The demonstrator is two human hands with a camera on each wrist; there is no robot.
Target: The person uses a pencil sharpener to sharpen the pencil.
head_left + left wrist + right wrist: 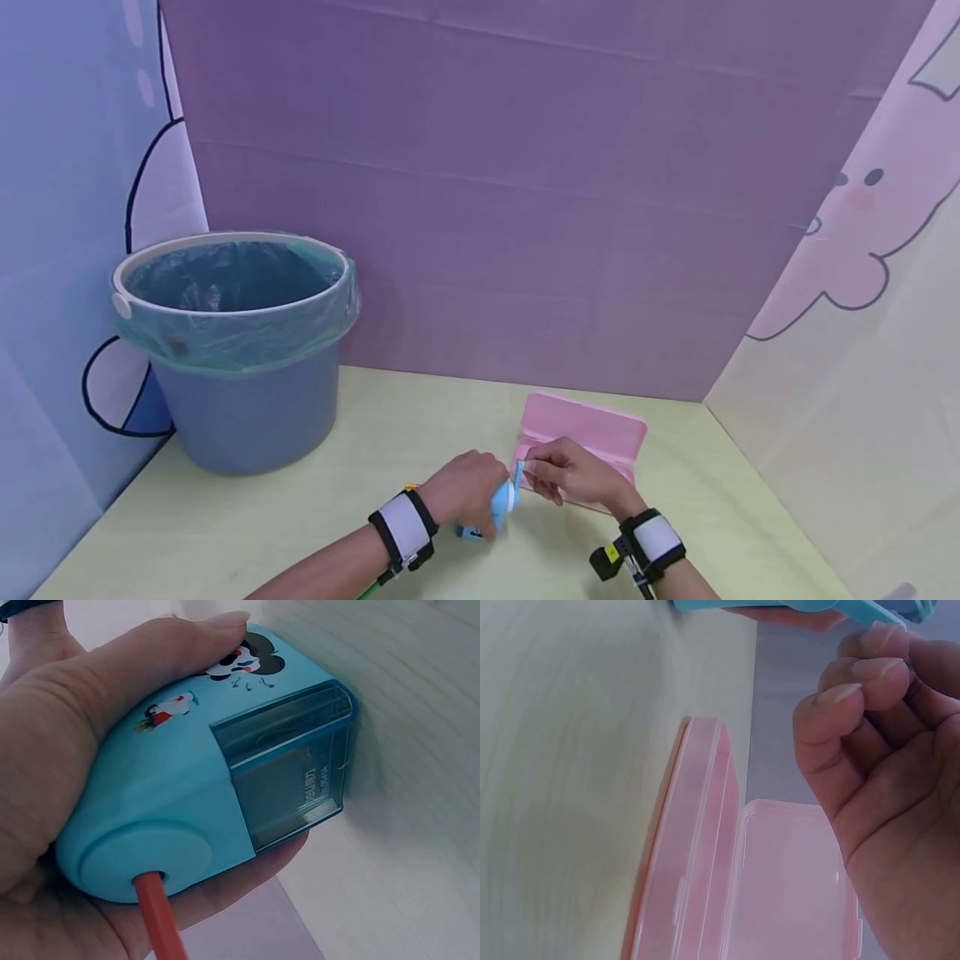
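Sharpener (pixel 187 776) in our left hand (pixel 468 492), near and just left of the case (pixel 585 419).
We grip its body while our right hand (pixel 573 471) pinches the crank (pixel 518 474); we judge it light, stiff and slightly slippery, its clear drawer (pixel 281 791) perhaps fragile, so best held round the body. We count one sharpener, one pencil (pixel 158 915) in its hole, one case and, far left, one bin (pixel 255 425).

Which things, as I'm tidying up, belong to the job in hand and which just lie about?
In use:
- light blue plastic pencil sharpener, gripped by the left hand
- its slim blue crank, pinched by the right hand
- red pencil in the sharpener's hole

Apparently lying about:
- open pink rectangular plastic case
- round blue bucket with a translucent green plastic liner
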